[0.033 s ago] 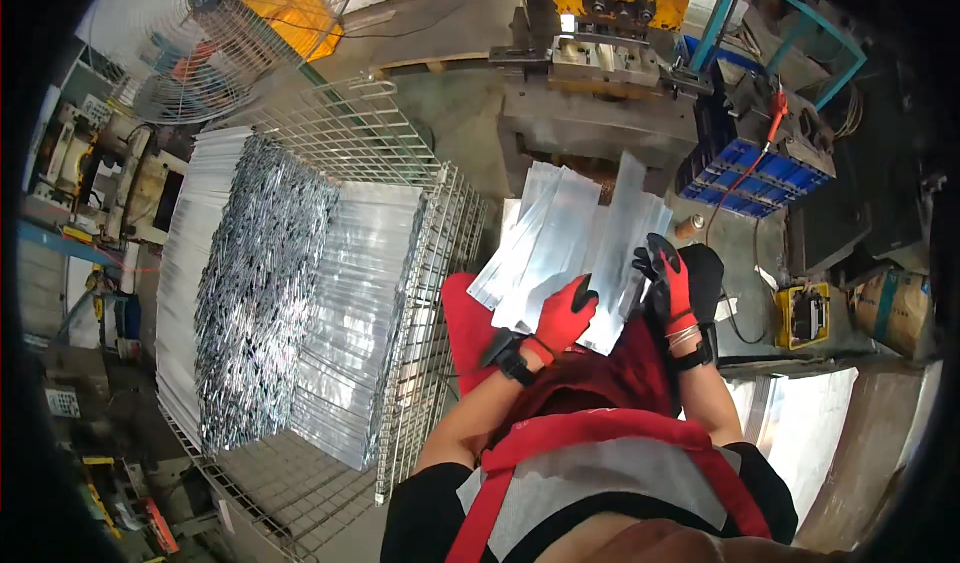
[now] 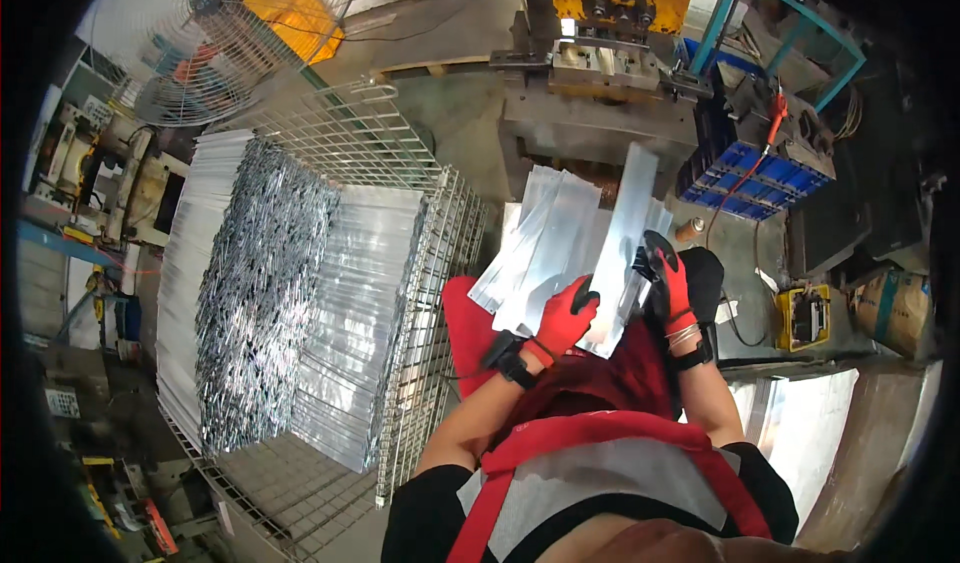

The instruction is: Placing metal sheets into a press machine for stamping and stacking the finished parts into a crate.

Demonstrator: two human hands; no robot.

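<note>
We've got both gloved hands closed on one long metal strip point(image 2: 622, 253) lifted off the loose sheets point(image 2: 545, 248) on our lap: left hand point(image 2: 568, 315) underneath, right hand point(image 2: 670, 278) pinching its edge. Probably thin, light, springy, with slick sharp edges.

Nothing has shifted here: left hand point(image 2: 567, 318) and right hand point(image 2: 672, 281) (both red-gloved) grip the metal strip point(image 2: 622, 248) exactly as before.

R palm point(image 2: 672, 285) behind metal strip point(image 2: 622, 243)
</note>
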